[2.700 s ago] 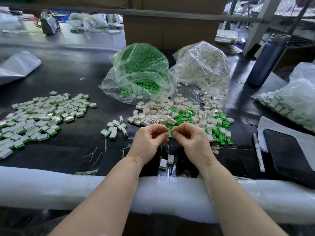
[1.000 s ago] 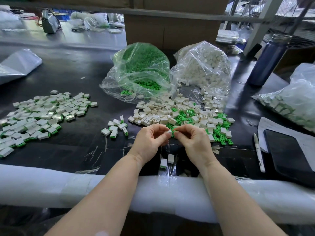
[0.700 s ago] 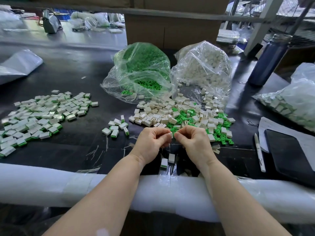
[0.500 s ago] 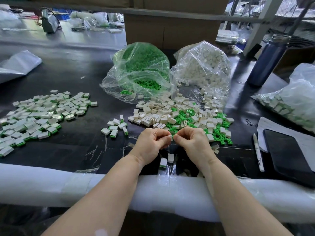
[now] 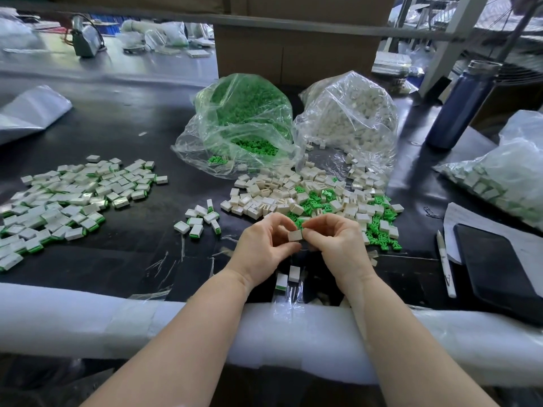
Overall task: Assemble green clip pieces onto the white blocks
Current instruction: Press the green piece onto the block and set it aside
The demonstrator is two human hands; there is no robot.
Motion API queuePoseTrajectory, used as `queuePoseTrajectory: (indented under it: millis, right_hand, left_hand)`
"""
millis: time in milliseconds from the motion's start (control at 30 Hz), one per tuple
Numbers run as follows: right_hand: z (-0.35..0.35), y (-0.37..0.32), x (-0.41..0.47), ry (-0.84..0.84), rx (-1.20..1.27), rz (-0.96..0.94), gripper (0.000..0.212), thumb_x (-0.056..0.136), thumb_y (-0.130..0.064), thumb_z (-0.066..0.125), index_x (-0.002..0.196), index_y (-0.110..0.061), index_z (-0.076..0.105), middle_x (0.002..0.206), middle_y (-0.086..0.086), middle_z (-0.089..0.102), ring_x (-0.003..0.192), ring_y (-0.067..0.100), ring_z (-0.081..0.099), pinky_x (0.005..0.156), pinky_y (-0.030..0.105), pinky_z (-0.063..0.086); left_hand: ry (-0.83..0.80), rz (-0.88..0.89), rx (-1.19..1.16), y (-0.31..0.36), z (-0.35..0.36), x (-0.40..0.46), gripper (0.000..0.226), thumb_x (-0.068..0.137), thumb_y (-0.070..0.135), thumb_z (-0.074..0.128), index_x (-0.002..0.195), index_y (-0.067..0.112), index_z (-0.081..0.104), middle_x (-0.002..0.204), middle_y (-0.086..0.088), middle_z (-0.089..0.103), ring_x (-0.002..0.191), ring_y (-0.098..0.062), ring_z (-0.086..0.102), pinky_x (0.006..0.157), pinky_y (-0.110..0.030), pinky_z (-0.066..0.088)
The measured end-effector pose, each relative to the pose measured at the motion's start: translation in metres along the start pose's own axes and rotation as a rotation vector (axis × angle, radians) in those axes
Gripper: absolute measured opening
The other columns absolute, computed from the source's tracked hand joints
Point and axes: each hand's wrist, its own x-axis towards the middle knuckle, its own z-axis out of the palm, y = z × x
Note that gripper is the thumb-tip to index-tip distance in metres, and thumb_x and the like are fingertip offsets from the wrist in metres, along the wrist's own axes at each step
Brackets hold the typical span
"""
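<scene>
Both hands met just in front of the loose heap of white blocks and green clips (image 5: 311,198). The left hand (image 5: 264,248) and the right hand (image 5: 335,242) each pinched one white block (image 5: 295,235) between curled fingertips, holding it off the black table (image 5: 123,133); whether a clip was already seated in it could not be told. Two clear bags lay behind the heap: the bag of green clips (image 5: 241,121) and, to its right, the bag of white blocks (image 5: 349,113). Left of the heap sat a small cluster of about nine finished pieces (image 5: 199,220), and farther left a large spread of finished pieces (image 5: 70,195), too many to count. Two more finished pieces (image 5: 288,277) stood on the near side of the heap, below the hands. Right of the heap lay one pen (image 5: 445,262), one dark tablet (image 5: 496,265) and one blue bottle (image 5: 461,104).
</scene>
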Motion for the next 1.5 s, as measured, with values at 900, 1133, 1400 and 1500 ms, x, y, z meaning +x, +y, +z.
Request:
queuePoseTrajectory:
  millis: [900,1133,1400,1500]
  right_hand:
    - [0.002,0.005,0.002,-0.031,-0.015,-0.001,0.011,0.083,-0.006,0.068,0.073,-0.011,0.068,0.067,0.007,0.068,0.058,0.008,0.061,0.053,0.018,0.049]
    - [0.001,0.003,0.000,-0.052,0.070,-0.031,0.013,0.079,-0.004,0.071,0.071,-0.013,0.067,0.063,0.000,0.069,0.059,0.010,0.064,0.051,0.016,0.048]
    - [0.002,0.003,0.000,-0.110,0.045,-0.065,0.012,0.083,-0.006,0.068,0.074,-0.014,0.067,0.064,-0.003,0.067,0.060,0.007,0.061,0.054,0.018,0.049]
    - [0.003,0.004,0.001,-0.126,0.116,-0.027,0.005,0.087,-0.011,0.063,0.084,-0.014,0.065,0.080,0.002,0.068,0.075,0.013,0.064,0.068,0.027,0.055]
  left_hand:
    - [0.023,0.000,0.067,0.002,0.001,0.001,0.015,0.092,0.018,0.056,0.093,0.011,0.070,0.073,0.009,0.063,0.069,-0.001,0.057,0.071,-0.014,0.046]
    - [0.028,-0.054,-0.092,0.006,0.001,0.000,0.010,0.087,0.012,0.063,0.096,0.016,0.067,0.080,-0.008,0.065,0.079,-0.025,0.063,0.086,-0.041,0.053]
    - [0.031,-0.080,-0.124,0.009,-0.001,0.000,0.008,0.085,0.001,0.059,0.090,0.005,0.065,0.079,-0.009,0.061,0.076,-0.020,0.055,0.077,-0.036,0.049]
    - [0.058,-0.059,-0.163,0.011,-0.002,0.000,0.012,0.083,0.002,0.062,0.085,0.014,0.065,0.094,-0.015,0.062,0.083,-0.019,0.057,0.081,-0.029,0.050]
